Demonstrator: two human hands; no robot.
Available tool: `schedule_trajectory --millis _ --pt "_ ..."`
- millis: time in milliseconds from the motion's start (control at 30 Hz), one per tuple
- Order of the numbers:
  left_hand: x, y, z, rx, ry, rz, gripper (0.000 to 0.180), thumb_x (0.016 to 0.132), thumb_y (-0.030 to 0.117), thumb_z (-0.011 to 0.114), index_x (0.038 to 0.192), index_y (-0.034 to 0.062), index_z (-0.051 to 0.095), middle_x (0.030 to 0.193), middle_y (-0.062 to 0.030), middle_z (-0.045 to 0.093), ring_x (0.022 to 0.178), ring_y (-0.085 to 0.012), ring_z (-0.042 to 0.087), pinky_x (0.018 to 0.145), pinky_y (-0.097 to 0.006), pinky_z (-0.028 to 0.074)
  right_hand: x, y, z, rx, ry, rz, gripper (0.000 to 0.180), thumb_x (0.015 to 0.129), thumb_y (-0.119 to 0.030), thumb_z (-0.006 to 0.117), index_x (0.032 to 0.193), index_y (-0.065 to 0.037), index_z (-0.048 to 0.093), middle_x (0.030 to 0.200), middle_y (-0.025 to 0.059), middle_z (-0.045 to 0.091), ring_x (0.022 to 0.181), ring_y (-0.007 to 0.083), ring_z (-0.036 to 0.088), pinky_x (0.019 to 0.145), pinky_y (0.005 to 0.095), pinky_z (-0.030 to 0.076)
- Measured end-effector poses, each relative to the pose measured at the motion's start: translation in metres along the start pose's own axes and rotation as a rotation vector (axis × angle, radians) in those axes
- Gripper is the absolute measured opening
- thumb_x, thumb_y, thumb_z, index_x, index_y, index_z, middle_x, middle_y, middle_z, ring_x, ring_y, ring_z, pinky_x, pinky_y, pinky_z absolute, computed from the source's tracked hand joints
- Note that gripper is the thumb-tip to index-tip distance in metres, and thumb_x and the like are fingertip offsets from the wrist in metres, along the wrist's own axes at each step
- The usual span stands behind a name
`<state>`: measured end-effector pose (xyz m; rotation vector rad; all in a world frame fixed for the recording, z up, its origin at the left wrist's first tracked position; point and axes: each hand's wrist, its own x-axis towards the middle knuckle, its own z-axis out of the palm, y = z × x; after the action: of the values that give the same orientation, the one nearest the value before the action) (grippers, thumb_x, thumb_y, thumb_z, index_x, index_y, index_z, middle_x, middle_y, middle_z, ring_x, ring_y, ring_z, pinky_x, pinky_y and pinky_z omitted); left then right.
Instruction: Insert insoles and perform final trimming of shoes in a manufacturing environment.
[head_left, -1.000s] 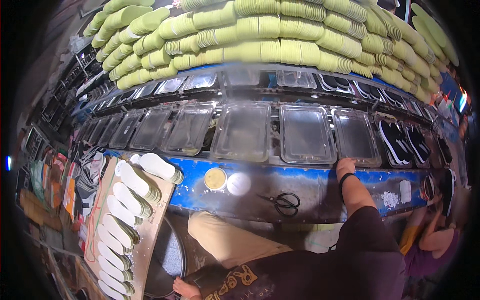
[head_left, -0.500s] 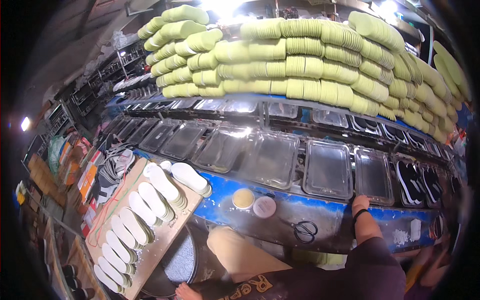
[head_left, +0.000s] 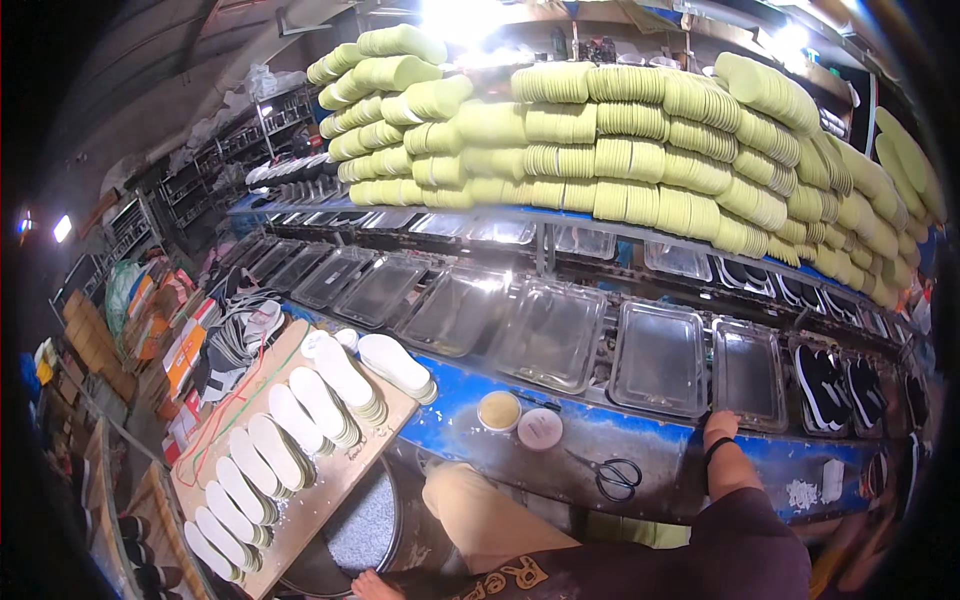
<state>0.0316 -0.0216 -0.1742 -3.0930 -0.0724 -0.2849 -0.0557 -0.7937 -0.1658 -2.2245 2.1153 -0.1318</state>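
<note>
My right hand (head_left: 720, 428) reaches forward, its fingers curled at the near edge of a shallow metal tray (head_left: 748, 372). A dark band circles that wrist. Down at the lower edge, my left hand (head_left: 374, 586) shows only in part, fingers loosely extended with nothing visible in them. It is close to a round black tub (head_left: 392, 535) containing pale bits. To its left, a tilted board (head_left: 330, 490) carries rows of white insole stacks (head_left: 285, 450). Black scissors (head_left: 617, 480), a round tub of yellowish stuff (head_left: 499, 411) and a pinkish round lid (head_left: 540, 428) lie on the blue bench (head_left: 460, 385).
More metal trays (head_left: 550, 335) line up along the rack. Black shoe uppers with white edges (head_left: 822, 388) fill trays at the right. Tall stacks of yellow-green insoles (head_left: 620, 160) rise behind. A white block (head_left: 832, 481) and scraps sit at the bench's right end. Boxes (head_left: 180, 365) crowd the left.
The whole view has shifted, so the bench, trays and insole stacks appear slightly lower and farther right. My right hand stays at the same tray edge; my left hand has hardly moved.
</note>
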Motion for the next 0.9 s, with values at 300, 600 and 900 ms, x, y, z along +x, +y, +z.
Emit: schedule_trajectory --millis 300,600,900 --pt "-0.003 -0.007 0.011 -0.048 -0.007 0.010 0.041 0.075 0.020 0.058 0.112 0.0017 0.059 0.098 -0.0179 0.058 0.095 -0.0368 0.050 0.090 -0.049 0.036 0.016 0.000 0.036 -0.083 0.138 -0.039 0.035 0.094 -0.014 0.042 0.114 0.010 0.058 0.106 0.0269 0.064 0.099 0.0347 0.066 0.083 0.0387 0.054" --pt "-0.001 -0.004 0.014 -0.031 -0.035 0.034 0.041 0.077 0.017 0.054 0.115 0.0022 0.058 0.102 -0.0167 0.057 0.097 -0.0360 0.049 0.092 -0.049 0.035 0.036 0.007 0.066 -0.452 0.174 -0.229 0.033 0.093 -0.015 0.047 0.113 0.005 0.064 0.112 0.0233 0.065 0.102 0.0318 0.066 0.088 0.0413 0.051" --pt "-0.010 -0.009 0.005 -0.026 -0.084 -0.013 0.043 0.079 0.016 0.054 0.119 0.0019 0.055 0.111 -0.0180 0.057 0.106 -0.0371 0.048 0.098 -0.049 0.032 -0.009 -0.027 0.018 -0.363 -0.077 -0.270 0.042 0.094 -0.012 0.043 0.126 0.015 0.049 0.124 0.0328 0.055 0.101 0.0341 0.066 0.078 0.0345 0.056"
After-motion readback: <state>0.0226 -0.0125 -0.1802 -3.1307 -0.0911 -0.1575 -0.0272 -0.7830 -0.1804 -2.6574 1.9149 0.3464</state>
